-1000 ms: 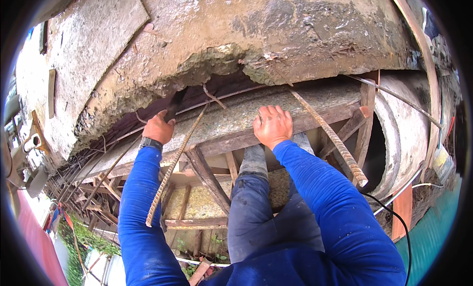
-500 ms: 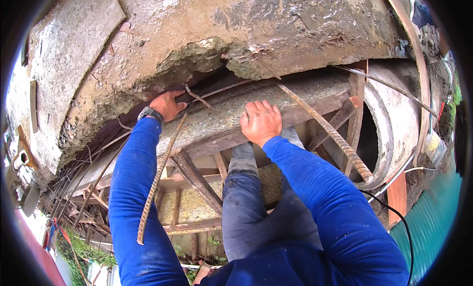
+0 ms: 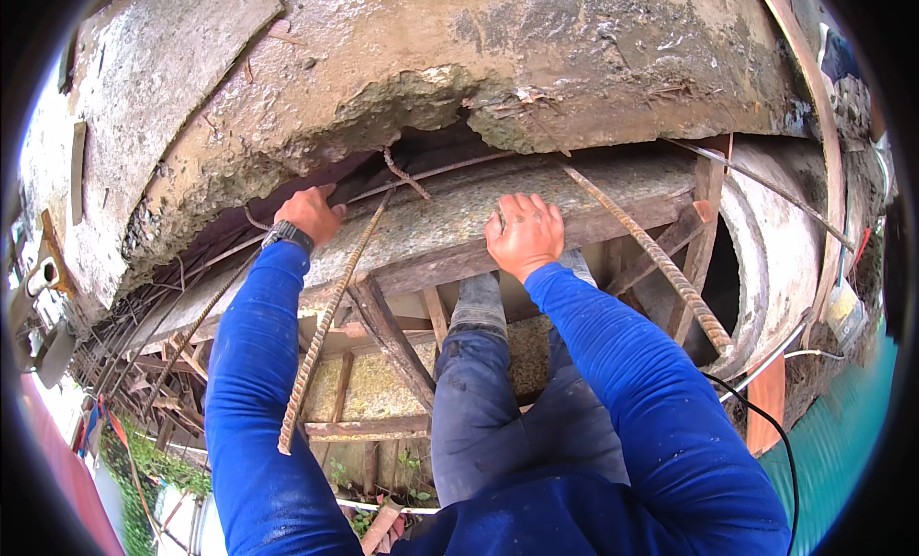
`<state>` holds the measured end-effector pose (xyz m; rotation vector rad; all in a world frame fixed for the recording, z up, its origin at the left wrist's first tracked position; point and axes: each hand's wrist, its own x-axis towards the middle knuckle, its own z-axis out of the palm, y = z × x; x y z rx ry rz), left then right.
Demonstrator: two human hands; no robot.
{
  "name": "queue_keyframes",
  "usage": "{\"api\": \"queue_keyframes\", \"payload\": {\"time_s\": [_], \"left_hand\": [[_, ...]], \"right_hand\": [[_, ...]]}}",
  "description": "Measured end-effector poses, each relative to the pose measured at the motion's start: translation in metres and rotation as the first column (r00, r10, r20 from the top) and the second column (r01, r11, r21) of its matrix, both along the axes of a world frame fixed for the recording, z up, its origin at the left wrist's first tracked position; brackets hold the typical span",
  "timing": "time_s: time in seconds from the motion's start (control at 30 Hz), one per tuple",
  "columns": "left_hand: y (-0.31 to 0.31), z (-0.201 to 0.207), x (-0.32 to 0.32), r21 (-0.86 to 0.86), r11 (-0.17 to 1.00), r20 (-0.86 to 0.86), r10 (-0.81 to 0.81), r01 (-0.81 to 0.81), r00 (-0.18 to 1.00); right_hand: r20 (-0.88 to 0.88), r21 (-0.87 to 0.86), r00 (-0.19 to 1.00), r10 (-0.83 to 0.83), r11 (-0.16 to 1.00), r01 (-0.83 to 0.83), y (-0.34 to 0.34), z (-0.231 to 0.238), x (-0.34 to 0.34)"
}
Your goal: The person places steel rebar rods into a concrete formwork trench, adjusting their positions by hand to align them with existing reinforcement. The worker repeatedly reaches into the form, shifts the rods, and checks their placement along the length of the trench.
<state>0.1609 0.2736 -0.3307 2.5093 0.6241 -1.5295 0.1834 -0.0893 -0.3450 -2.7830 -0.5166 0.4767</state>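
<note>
My left hand (image 3: 310,216), with a dark watch on the wrist, reaches to the dark gap under a broken concrete slab (image 3: 421,94). Its index finger is stretched out and the thumb stands apart; the other fingers are partly hidden. Close to its right are a short ribbed rebar (image 3: 407,175) and a longer rusty rebar (image 3: 335,317) slanting down toward my left forearm. My right hand (image 3: 528,232) leans on the front edge of a long cement-spattered board (image 3: 431,216), fingers curled onto it. Another thick rusty rebar (image 3: 656,259) projects to the right of this hand.
Wooden braces (image 3: 392,340) stand below the board, around my legs. On the right are a round concrete pipe (image 3: 756,240), a thin bar (image 3: 766,187) and a black cable (image 3: 780,431). Several loose bars (image 3: 158,350) tangle at the left. Green corrugated sheeting (image 3: 833,441) lies at lower right.
My left hand has drawn left, away from the short rebar, and its index finger now points out. My right hand stays on the board. The whole view has shifted slightly.
</note>
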Motion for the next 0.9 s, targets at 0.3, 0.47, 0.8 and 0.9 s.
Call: {"api": "queue_keyframes", "payload": {"time_s": [0.3,0.47,0.8,0.9], "left_hand": [[0.003,0.019,-0.036,0.114,0.991,0.152,0.059,-0.077,0.987],[0.002,0.023,-0.028,-0.074,0.993,0.181,0.109,-0.097,0.977],[0.014,0.014,-0.015,0.147,0.989,0.121,-0.033,0.015,0.992],[0.016,0.023,-0.028,0.190,0.981,0.168,-0.003,-0.029,0.986]], "right_hand": [[-0.026,0.011,1.000,0.006,1.000,-0.006,-0.001,0.000,0.000],[-0.022,0.019,1.000,0.004,1.000,-0.003,-0.003,-0.001,0.000],[-0.011,0.033,1.000,0.000,0.999,0.000,-0.002,-0.001,0.000],[-0.020,0.038,1.000,-0.001,0.999,0.001,-0.001,0.000,0.000]]}}
